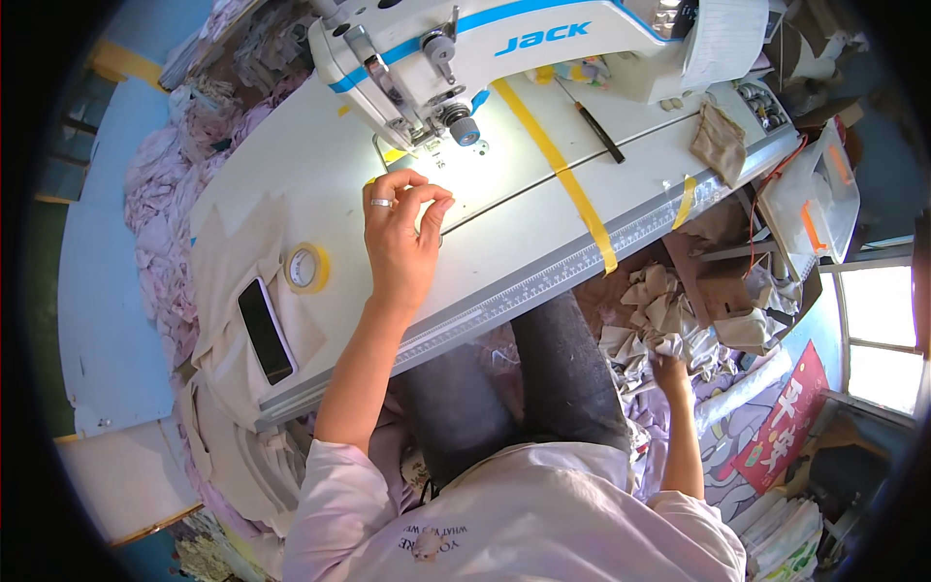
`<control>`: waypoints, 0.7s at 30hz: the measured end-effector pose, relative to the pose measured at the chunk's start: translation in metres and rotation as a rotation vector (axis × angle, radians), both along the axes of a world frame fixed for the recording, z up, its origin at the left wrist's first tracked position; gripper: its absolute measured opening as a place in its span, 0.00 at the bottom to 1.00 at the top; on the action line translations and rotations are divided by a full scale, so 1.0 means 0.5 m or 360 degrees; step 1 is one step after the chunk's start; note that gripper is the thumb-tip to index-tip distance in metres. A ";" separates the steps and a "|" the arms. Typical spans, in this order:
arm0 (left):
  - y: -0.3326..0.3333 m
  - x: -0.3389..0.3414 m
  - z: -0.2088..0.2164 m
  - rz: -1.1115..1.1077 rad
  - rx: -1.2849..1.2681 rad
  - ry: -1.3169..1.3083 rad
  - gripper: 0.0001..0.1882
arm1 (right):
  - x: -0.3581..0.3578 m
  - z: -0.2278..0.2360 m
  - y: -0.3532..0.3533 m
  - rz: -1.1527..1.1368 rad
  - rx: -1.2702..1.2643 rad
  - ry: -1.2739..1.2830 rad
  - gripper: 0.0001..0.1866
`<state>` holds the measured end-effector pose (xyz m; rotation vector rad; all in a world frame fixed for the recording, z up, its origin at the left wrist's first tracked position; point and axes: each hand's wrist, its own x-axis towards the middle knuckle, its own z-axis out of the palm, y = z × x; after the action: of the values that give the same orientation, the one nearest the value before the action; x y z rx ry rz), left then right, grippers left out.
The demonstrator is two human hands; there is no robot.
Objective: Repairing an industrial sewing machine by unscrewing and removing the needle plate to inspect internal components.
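My left hand [400, 233], a ring on one finger, is over the white table [369, 330] just in front of the sewing machine's [407, 87] lit needle area. Its thumb and index finger are pinched together; what they hold, if anything, is too small to make out. Low on the right, beside the table, my right hand [669, 369] has its fingers closed on a beige fabric piece [665, 343] at a heap of similar cut pieces [659, 301]. The fingertips there are partly hidden by cloth.
Left of my left arm lie a phone [266, 330], a yellow tape roll [307, 268] and beige fabric [233, 252]. A black-handled tool [599, 132] and a folded cloth [719, 144] lie to the right. A ruler strip [543, 283] edges the table; crumpled fabric [160, 213] is heaped beyond its left side.
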<state>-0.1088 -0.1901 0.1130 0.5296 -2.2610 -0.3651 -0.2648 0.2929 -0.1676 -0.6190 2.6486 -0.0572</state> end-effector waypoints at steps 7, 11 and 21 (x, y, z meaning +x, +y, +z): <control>-0.021 0.012 -0.018 0.0055 0.0123 -0.0102 0.07 | -0.096 0.311 -0.167 -0.0062 -0.1025 0.0448 0.15; -0.028 0.015 -0.036 0.0070 0.0189 -0.0126 0.09 | -0.182 0.509 -0.439 0.0026 -0.1491 0.0621 0.19; -0.045 0.012 -0.049 0.0111 0.0446 -0.0073 0.09 | -0.423 0.476 -0.683 -0.0541 -0.1685 0.0424 0.17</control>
<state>-0.1029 -0.2125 0.0887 0.7652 -2.2410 -0.6457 -0.4761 -0.0485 0.0706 -0.4617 2.7838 -1.6320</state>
